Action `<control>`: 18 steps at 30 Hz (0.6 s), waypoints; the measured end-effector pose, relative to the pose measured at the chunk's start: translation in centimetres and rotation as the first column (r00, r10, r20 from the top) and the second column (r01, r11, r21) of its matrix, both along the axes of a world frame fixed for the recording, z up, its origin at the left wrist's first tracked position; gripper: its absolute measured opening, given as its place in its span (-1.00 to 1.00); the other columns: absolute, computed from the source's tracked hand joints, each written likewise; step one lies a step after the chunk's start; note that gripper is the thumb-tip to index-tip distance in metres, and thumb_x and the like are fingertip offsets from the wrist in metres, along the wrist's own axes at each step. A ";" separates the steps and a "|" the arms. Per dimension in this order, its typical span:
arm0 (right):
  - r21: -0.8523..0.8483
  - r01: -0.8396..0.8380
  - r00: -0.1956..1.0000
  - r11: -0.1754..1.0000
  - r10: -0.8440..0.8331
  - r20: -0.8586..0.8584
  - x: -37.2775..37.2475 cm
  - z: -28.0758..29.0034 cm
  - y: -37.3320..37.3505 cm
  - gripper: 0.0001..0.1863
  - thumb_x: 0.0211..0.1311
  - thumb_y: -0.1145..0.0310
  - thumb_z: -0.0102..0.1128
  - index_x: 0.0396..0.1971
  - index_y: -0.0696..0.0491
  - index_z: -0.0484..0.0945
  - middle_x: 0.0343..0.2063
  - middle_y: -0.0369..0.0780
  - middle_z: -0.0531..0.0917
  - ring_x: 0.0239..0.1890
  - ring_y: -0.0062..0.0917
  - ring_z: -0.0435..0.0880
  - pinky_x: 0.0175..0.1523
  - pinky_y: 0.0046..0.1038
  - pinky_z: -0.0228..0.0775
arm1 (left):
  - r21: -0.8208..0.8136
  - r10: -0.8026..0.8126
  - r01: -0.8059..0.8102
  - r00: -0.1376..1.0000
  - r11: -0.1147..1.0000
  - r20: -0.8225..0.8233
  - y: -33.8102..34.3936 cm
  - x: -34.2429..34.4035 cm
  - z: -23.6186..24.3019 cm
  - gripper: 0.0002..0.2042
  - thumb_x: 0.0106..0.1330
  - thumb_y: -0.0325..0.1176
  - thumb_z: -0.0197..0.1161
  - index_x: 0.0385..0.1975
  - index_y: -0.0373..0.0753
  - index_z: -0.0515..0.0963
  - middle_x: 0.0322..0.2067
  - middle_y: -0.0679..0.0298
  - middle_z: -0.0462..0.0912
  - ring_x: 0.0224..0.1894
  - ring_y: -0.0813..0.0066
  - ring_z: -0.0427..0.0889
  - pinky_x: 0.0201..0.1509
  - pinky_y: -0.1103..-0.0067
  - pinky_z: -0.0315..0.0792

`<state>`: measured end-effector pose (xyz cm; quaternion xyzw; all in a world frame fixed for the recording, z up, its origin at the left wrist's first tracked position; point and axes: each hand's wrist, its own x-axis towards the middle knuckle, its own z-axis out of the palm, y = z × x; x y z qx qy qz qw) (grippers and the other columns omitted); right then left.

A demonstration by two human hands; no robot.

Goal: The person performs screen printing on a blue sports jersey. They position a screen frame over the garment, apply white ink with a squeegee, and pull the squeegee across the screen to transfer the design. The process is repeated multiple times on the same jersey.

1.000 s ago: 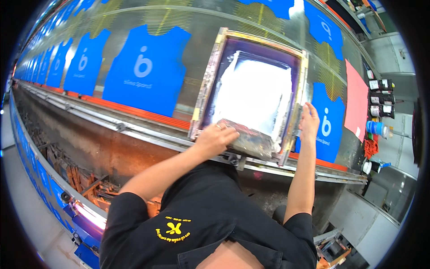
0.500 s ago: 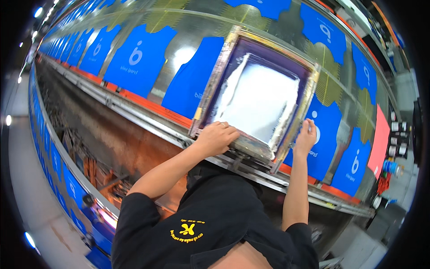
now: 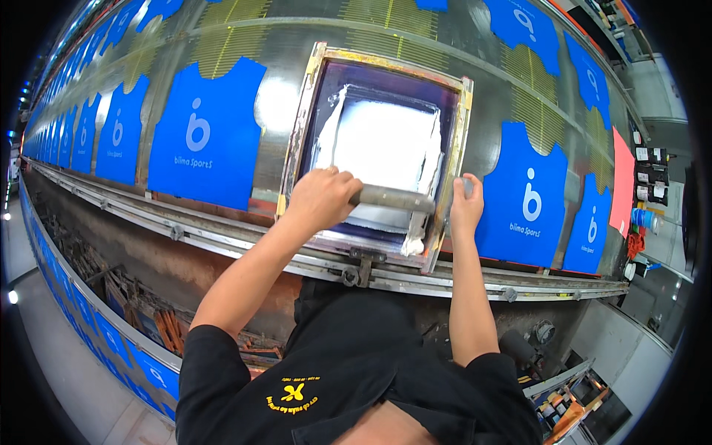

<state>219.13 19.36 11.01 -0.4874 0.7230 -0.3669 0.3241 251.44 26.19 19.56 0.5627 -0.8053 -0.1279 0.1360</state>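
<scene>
A screen-printing frame [image 3: 461, 133] with a worn, ink-stained rim lies on the long table, between two blue printed garment pieces. White ink [image 3: 378, 137] covers the middle of its mesh. My left hand [image 3: 324, 196] is closed round the left end of a squeegee [image 3: 393, 197], which lies crosswise over the nearer part of the inked area. Just outside the frame's right side is my right hand [image 3: 467, 202], its fingers curled and its thumb by the rim. Whether it grips the rim is not clear.
Blue garment pieces with white prints lie left [image 3: 208, 133] and right [image 3: 523, 196] of the frame. A metal rail [image 3: 222, 228] runs along the table's near edge. A pink sheet [image 3: 621, 185] and several dark containers [image 3: 653, 174] are at the far right.
The screen frame has shifted left along the table, uncovering the right garment piece and covering the one on its left. The squeegee and my left hand have moved away from the near rim.
</scene>
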 end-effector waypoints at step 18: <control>-0.358 -0.520 0.794 0.776 0.283 -0.538 4.9 6.1 -13.0 -0.40 0.25 0.09 0.57 0.18 0.12 0.65 0.19 -0.04 0.64 0.22 -0.17 0.60 0.36 -0.19 0.36 | 0.158 -0.017 -0.019 0.975 0.987 0.222 -23.5 2.4 -1.5 -0.63 0.23 0.04 0.51 -0.15 -0.10 0.79 -0.32 0.17 0.82 -0.21 0.11 0.81 -0.09 0.22 0.67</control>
